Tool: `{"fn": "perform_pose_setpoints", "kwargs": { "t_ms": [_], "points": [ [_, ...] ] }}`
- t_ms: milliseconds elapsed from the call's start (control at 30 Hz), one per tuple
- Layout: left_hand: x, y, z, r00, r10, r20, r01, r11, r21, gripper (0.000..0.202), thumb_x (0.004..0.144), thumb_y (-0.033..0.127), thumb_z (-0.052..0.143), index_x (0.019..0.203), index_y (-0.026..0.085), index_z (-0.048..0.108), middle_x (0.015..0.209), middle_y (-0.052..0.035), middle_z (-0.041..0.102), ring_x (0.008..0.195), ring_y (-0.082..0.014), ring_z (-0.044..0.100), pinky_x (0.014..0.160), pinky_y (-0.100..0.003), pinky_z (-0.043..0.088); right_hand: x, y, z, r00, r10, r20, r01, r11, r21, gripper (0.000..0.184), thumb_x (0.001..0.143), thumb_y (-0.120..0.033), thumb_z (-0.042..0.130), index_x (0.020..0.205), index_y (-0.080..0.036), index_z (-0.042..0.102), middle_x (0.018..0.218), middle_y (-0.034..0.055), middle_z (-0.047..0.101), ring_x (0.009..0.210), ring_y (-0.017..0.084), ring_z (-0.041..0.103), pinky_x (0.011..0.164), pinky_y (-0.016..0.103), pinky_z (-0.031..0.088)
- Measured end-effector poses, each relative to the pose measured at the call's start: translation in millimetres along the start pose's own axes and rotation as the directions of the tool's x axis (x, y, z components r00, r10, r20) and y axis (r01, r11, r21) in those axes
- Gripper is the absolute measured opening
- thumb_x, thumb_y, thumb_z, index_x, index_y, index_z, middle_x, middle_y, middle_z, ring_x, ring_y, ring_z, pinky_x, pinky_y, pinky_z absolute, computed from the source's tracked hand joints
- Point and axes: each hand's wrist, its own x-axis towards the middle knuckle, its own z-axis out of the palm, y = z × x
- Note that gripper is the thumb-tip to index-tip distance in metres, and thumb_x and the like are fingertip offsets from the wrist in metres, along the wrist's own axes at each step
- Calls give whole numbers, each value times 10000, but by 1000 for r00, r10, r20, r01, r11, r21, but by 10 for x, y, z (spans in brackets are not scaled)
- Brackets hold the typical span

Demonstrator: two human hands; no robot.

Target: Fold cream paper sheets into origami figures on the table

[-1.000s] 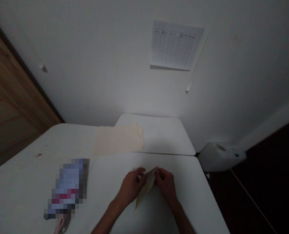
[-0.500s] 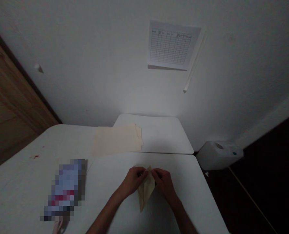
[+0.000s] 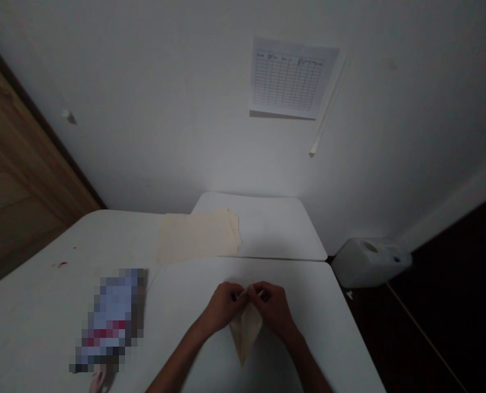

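Observation:
A small beige sheet of paper (image 3: 246,333), folded to a point toward me, lies on the white table (image 3: 177,305). My left hand (image 3: 222,307) pinches its far edge from the left with fingers curled. My right hand (image 3: 272,308) pinches the same edge from the right, fingertips almost touching the left ones. Both forearms reach in from the bottom of the view.
A stack of beige sheets (image 3: 197,236) lies further back on the table. A blurred-out flat object (image 3: 110,319) rests at the left. A white canister (image 3: 369,261) stands on the dark floor to the right. A printed chart (image 3: 290,79) hangs on the wall.
The paper has swung from tilted and raised to lying flat with its point toward me. My two hands have come closer together at its far edge.

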Motion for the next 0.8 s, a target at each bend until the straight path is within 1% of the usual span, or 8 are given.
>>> {"fn": "perform_pose_setpoints", "kwargs": {
  "t_ms": [167, 300, 400, 500, 567, 633, 700, 800],
  "points": [
    [-12, 31, -1, 999, -32, -20, 34, 994, 101, 478, 850, 533, 482, 612, 145, 627, 563, -1, 550, 568, -132, 475, 529, -228, 314, 52, 2, -13, 999, -54, 3, 54, 992, -115, 269, 857, -398, 593, 762, -191, 737, 713, 26, 718, 588, 154, 633, 573, 230, 455],
    [-27, 46, -10, 997, -77, -4, 77, 981, 178, 403, 845, 471, 478, 664, 152, 645, 620, -6, 591, 606, -143, 513, 543, -233, 313, 78, 51, -3, 986, -98, -135, 70, 978, -199, 315, 888, -417, 548, 733, -185, 694, 654, 10, 676, 531, 132, 583, 556, 221, 419],
    [-54, 45, -21, 994, -105, 20, 100, 979, 178, 357, 832, 411, 467, 622, 154, 598, 607, 7, 555, 605, -135, 501, 520, -227, 288, 86, 86, -10, 965, -95, -246, 40, 975, -219, 361, 918, -446, 494, 723, -179, 636, 616, -3, 629, 501, 119, 544, 519, 207, 383],
    [-100, 35, -42, 993, -112, 22, 109, 989, 101, 343, 816, 392, 464, 571, 159, 522, 566, 22, 492, 565, -120, 483, 497, -220, 282, 78, 117, -33, 940, -63, -335, -13, 975, -221, 370, 931, -472, 467, 730, -184, 583, 569, -26, 573, 475, 115, 515, 496, 203, 356],
    [-141, 27, -61, 988, -149, 44, 150, 989, -6, 367, 826, 437, 450, 591, 163, 514, 540, 27, 480, 510, -112, 487, 474, -214, 304, 66, 134, -47, 920, -49, -389, -45, 972, -229, 373, 937, -486, 454, 741, -189, 565, 552, -36, 546, 473, 119, 508, 496, 206, 350],
    [-187, 20, -80, 972, -214, 99, 225, 967, -123, 410, 835, 507, 428, 665, 156, 555, 541, 18, 522, 456, -111, 501, 433, -205, 327, 52, 146, -55, 897, -47, -439, -70, 967, -246, 377, 939, -498, 444, 749, -193, 555, 551, -39, 534, 480, 125, 510, 505, 211, 352],
    [-231, 15, -95, 952, -267, 150, 295, 931, -213, 459, 826, 558, 421, 746, 141, 597, 598, -14, 603, 426, -109, 517, 384, -196, 330, 41, 156, -54, 875, -49, -482, -88, 962, -257, 383, 938, -512, 436, 756, -195, 549, 551, -39, 527, 482, 129, 507, 504, 214, 353],
    [-280, 8, -96, 944, -280, 175, 322, 897, -304, 482, 793, 580, 463, 796, 126, 626, 721, -60, 677, 424, -101, 530, 347, -184, 330, 29, 170, -39, 850, -74, -522, -79, 961, -266, 386, 934, -529, 429, 776, -195, 541, 567, -36, 525, 491, 133, 502, 502, 216, 357]
  ]
}}
